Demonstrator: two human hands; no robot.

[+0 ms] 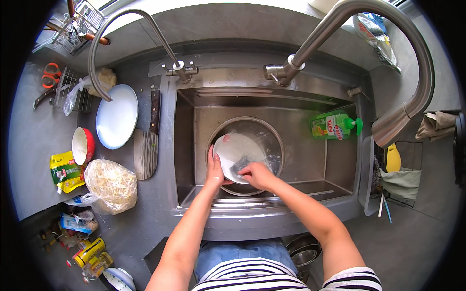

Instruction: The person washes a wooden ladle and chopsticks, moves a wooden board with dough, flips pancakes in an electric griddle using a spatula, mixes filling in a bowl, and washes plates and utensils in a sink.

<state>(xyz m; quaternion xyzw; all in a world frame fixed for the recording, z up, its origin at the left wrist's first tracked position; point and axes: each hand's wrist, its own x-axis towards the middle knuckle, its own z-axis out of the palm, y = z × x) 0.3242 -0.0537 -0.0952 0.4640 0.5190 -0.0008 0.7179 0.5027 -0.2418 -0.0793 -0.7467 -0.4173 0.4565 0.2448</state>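
Note:
My left hand (215, 168) grips the left rim of a white plate (229, 151), tilted over a round metal basin (277, 140). In my right hand (258, 175) is a grey scrubbing pad (241, 165), pressed against the plate's inner face; I cannot tell whether it is mesh or steel wool. A small reddish mark shows near the plate's upper edge. Wet, shiny metal and what looks like water fill the basin's right side. The basin stands on the floor of a stainless steel sink (302, 163).
A green pump bottle of dish soap (329, 125) lies at the sink's right. Two faucets (287, 69) arch above. Left on the counter are a cleaver (146, 152), a pale plate (117, 116), a red bowl (83, 145) and bagged bean sprouts (111, 185). A wire rack (404, 145) stands right.

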